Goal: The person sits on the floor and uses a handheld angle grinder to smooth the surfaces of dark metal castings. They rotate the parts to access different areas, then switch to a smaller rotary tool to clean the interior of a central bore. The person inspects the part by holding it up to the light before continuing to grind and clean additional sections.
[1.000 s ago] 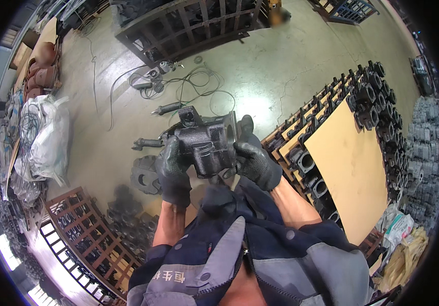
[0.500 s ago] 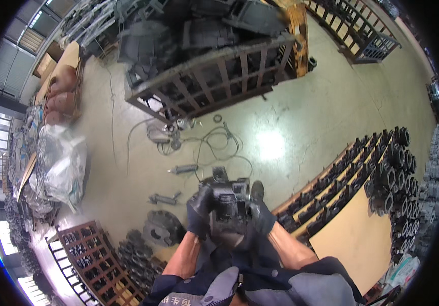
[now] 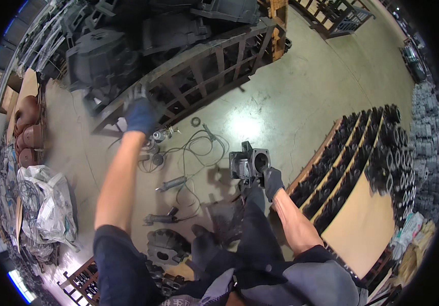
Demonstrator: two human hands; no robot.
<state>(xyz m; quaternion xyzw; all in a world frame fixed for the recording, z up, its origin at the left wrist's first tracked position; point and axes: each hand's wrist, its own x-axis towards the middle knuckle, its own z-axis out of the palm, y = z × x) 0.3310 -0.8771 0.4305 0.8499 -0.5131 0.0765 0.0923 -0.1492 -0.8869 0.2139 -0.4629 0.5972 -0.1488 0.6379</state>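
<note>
My right hand (image 3: 273, 183), in a dark glove, grips the lower right side of a black cast-metal housing (image 3: 241, 167). A flange with a round bore faces up on the casting, which is held over the floor by my legs. My left arm stretches far forward. My gloved left hand (image 3: 142, 113) is at the near left corner of a big metal crate (image 3: 199, 76); its fingers are smeared by motion, and whether they touch the crate I cannot tell. Large dark castings (image 3: 105, 56) fill that crate.
On the floor lie two slim handheld power tools (image 3: 172, 183) with looping cables (image 3: 199, 145) and a small ring (image 3: 195, 122). A slotted round casting (image 3: 167, 246) is near my feet. Rows of black castings (image 3: 339, 163) and a tan board (image 3: 359, 227) occupy the right; plastic-wrapped goods (image 3: 48, 204) stand left.
My left hand has let go of the housing and swung forward to the crate. The housing, now in my right hand alone, has moved right and forward and been turned. The view has shifted.
</note>
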